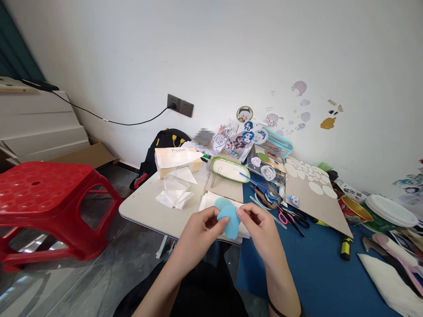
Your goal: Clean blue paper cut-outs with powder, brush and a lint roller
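Note:
A light blue, rounded flat piece (232,224) is held up over the table's front edge; its material I cannot make out. My left hand (205,226) pinches its left side between thumb and fingers. With thumb and fingertips, my right hand (257,220) grips the upper right edge of the same piece. Another part of the same blue colour (223,203) shows just behind it; whether the two are joined I cannot tell. White paper (209,200) lies under and behind the hands. Beyond that stands a green-rimmed white tray (230,170) with thin tools on it.
Left on the table are a tissue box (176,160) and crumpled tissues (175,196). Pink-handled scissors (286,215), a cardboard sheet with white ovals (317,198) and a yellow-black glue bottle (346,248) lie right, on the blue surface (297,264). A red stool (56,189) stands left.

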A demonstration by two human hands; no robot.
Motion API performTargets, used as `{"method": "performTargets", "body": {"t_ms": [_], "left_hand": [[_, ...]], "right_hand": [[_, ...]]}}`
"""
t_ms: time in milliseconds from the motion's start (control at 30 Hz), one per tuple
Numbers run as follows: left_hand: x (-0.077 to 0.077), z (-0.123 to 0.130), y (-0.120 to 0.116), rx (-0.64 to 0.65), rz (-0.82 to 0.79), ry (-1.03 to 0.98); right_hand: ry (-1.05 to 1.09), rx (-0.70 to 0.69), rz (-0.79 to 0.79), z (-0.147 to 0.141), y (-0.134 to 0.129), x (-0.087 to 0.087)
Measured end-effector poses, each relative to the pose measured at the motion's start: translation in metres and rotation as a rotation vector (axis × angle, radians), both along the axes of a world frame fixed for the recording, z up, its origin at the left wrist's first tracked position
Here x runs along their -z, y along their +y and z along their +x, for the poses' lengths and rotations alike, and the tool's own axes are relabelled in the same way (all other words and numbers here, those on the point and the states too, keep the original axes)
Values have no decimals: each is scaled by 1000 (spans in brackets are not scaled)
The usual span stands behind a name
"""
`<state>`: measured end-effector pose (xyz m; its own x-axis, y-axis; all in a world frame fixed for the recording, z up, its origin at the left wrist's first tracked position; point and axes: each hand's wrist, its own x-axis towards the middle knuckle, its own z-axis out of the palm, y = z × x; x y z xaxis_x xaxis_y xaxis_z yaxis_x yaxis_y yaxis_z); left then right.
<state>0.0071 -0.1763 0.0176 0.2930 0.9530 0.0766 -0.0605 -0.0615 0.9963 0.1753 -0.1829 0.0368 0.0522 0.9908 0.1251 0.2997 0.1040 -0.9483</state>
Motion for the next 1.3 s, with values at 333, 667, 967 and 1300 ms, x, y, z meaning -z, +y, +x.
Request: {"method": "performTargets", "body": {"t_ms": [333,667,967,1300], "left_hand": [[30,-31,33,-536,86,-79],[35,-29,23,-511,99,-50],[36,-29,23,-508,103,-37],[35,-29,22,-514,106,-17]], "right_hand": [[-126,351,14,15,31,43],[-310,360,27,-3,39,47],[-433,359,3,-7,38,46],[-556,385,31,-8,36,48]]}}
